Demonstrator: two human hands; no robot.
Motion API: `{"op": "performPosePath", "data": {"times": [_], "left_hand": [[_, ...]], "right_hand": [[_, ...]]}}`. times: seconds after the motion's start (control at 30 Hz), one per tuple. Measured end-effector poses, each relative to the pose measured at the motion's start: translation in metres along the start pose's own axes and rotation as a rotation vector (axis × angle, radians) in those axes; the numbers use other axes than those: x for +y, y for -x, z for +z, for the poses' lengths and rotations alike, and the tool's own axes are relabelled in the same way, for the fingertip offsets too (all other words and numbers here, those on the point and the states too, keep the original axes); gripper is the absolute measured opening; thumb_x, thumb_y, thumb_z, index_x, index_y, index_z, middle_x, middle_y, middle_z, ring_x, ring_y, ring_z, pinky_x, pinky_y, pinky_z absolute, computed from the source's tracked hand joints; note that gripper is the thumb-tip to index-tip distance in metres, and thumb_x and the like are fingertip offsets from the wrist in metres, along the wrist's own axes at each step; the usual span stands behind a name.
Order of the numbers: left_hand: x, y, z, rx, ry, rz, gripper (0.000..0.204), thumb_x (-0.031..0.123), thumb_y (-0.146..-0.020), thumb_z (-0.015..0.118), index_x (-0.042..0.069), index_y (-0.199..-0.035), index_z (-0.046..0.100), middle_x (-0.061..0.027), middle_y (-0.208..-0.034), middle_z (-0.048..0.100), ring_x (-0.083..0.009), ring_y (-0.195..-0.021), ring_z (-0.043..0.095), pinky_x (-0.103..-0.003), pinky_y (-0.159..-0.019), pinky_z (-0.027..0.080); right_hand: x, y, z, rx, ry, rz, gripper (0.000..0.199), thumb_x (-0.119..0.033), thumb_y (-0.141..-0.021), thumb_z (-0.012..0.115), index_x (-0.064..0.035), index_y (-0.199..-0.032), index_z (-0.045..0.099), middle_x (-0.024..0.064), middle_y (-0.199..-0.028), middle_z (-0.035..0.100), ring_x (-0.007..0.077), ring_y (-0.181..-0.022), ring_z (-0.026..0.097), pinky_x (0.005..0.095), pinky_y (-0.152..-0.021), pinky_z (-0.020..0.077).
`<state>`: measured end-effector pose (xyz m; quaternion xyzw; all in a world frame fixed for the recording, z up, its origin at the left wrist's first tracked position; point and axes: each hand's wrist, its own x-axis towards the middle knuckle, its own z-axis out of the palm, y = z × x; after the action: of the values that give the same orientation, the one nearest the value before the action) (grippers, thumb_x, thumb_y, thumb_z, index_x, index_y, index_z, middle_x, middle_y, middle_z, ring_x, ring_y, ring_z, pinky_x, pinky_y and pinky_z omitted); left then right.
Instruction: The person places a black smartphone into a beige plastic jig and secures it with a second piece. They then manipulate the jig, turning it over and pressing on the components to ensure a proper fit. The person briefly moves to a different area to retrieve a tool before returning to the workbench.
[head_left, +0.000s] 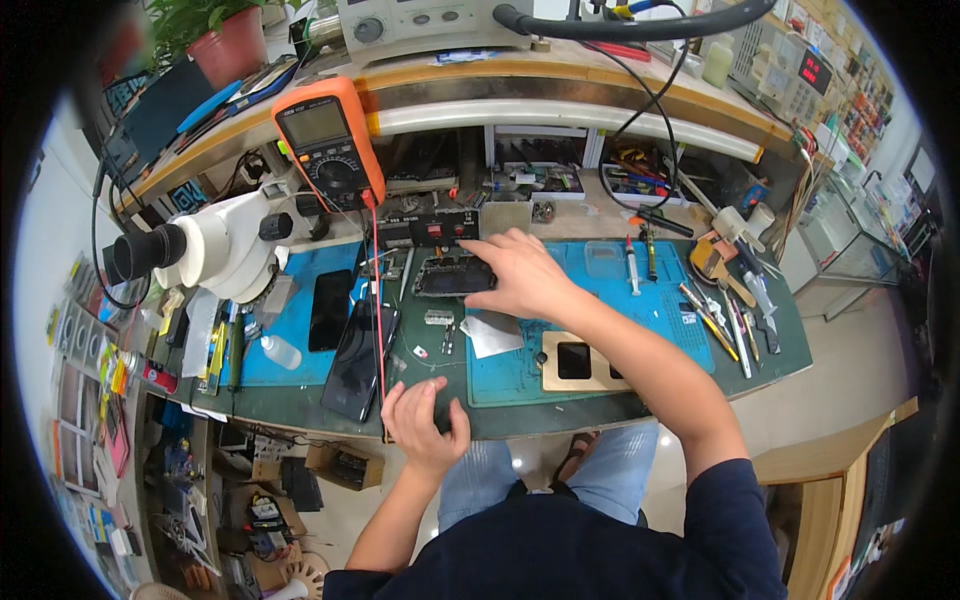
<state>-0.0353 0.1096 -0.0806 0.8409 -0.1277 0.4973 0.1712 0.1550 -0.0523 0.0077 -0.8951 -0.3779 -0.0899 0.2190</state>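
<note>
My right hand [525, 275] reaches to the back middle of the bench. Its thumb and fingers grip the right end of a dark, opened phone body [450, 277], partly hidden by the hand. The phone body lies just in front of a black box with a red switch [432, 230]. My left hand [425, 425] hovers at the bench's front edge, fingers loosely curled and apart, holding nothing. Beside it lie a black phone [358, 365] and a red test lead [379, 320]. A white sheet [492, 336] and small metal parts [440, 318] sit between the hands.
An orange multimeter [330, 145] leans at the shelf, left of a white microscope [215, 245]'s far side. Another black phone [331, 310] lies on the blue mat [280, 370]. A beige phone-sized plate [555, 372] is under my right forearm. Syringes [632, 265] and tweezers [710, 320] lie right.
</note>
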Motion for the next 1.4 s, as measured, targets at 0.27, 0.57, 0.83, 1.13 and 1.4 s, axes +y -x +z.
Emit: {"op": "performPosePath", "data": {"times": [0.27, 0.57, 0.83, 1.13, 1.4], "left_hand": [[0.000, 0.000, -0.004, -0.041, -0.015, -0.039, 0.064, 0.004, -0.075, 0.066, 0.001, -0.134, 0.040, -0.0106, -0.108, 0.065, -0.0255, -0.098, 0.062, -0.048, -0.105, 0.036], [-0.001, -0.004, -0.002, -0.041, -0.012, -0.066, 0.062, 0.009, -0.076, 0.066, 0.002, -0.133, 0.042, -0.0088, -0.107, 0.066, -0.0240, -0.098, 0.062, -0.045, -0.103, 0.037], [-0.003, -0.003, -0.003, -0.049, 0.008, -0.069, 0.065, 0.008, -0.075, 0.064, 0.001, -0.135, 0.041, -0.0099, -0.102, 0.068, -0.0244, -0.091, 0.064, -0.045, -0.103, 0.038], [-0.002, -0.006, 0.001, -0.030, 0.030, -0.074, 0.058, 0.011, -0.077, 0.065, 0.000, -0.130, 0.045, -0.0095, -0.102, 0.068, -0.0245, -0.091, 0.065, -0.046, -0.102, 0.040], [0.000, -0.004, -0.019, -0.046, 0.106, -0.030, 0.028, 0.025, -0.091, 0.061, 0.010, -0.113, 0.072, -0.0044, -0.117, 0.064, -0.0206, -0.107, 0.060, -0.041, -0.105, 0.041]], "right_hand": [[0.022, -0.016, -0.056, 0.193, -0.291, 0.192, 0.086, -0.047, -0.069, 0.080, 0.0022, -0.135, 0.055, 0.0235, -0.127, 0.061, 0.0372, -0.119, 0.054, 0.0450, -0.105, 0.0413], [0.059, -0.176, -0.010, 0.185, 0.036, 0.373, 0.100, -0.062, -0.074, 0.073, 0.0018, -0.144, 0.042, 0.0249, -0.149, 0.042, 0.0377, -0.137, 0.041, 0.0413, -0.113, 0.0334], [0.056, -0.194, 0.015, 0.180, 0.073, 0.258, 0.103, -0.062, -0.074, 0.074, -0.0022, -0.148, 0.036, 0.0232, -0.150, 0.039, 0.0393, -0.138, 0.038, 0.0430, -0.114, 0.0329], [0.071, -0.179, 0.010, 0.391, 0.102, 0.332, 0.073, -0.060, -0.090, 0.057, -0.0040, -0.137, 0.052, 0.0262, -0.138, 0.053, 0.0408, -0.127, 0.051, 0.0423, -0.106, 0.0413], [-0.062, 0.009, -0.060, 0.155, -0.323, 0.077, 0.031, -0.002, -0.095, 0.051, -0.0089, -0.121, 0.067, 0.0115, -0.092, 0.068, 0.0261, -0.082, 0.067, 0.0328, -0.071, 0.0502]]}}
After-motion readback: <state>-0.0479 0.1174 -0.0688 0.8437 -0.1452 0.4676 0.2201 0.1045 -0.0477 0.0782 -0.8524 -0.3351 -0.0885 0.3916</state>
